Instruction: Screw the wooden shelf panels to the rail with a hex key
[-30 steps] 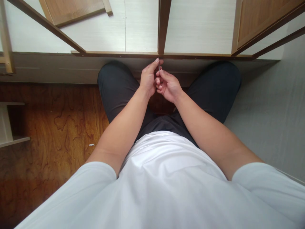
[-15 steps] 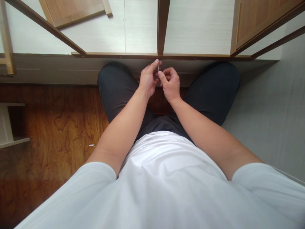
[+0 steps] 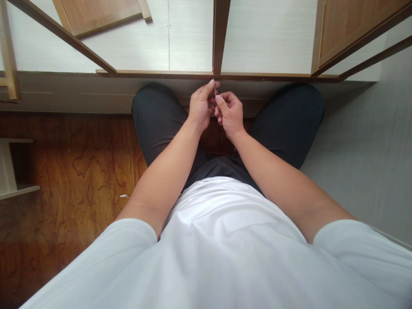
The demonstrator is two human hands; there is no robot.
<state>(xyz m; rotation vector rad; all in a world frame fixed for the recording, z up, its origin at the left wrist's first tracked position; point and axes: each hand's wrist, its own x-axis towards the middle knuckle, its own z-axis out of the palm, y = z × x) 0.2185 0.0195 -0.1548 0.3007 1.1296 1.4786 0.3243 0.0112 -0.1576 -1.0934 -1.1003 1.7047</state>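
A thin metal rod (image 3: 215,89), too small for me to tell its kind, runs between my two hands towards the edge of a wooden frame. My left hand (image 3: 201,105) is closed, thumb and finger pinching around its far end close to the frame's front rail (image 3: 167,75). The near end sits in the pinch of my right hand (image 3: 231,113), its other fingers curled. Just beyond the fingertips, a wooden upright (image 3: 220,38) meets the rail. Whatever the rod's tip touches is hidden by my left fingers.
Several slanted bars join the rail, including a left bar (image 3: 71,40). A wooden panel (image 3: 99,15) lies on the pale surface (image 3: 189,38); another panel (image 3: 357,25) is at the right. A pale wooden piece (image 3: 6,167) stands at the left on the brown floor (image 3: 80,214).
The rod leans slightly differently, and my right fingertips have shifted a little to the right and loosened their curl. My left hand stays in place at the rail.
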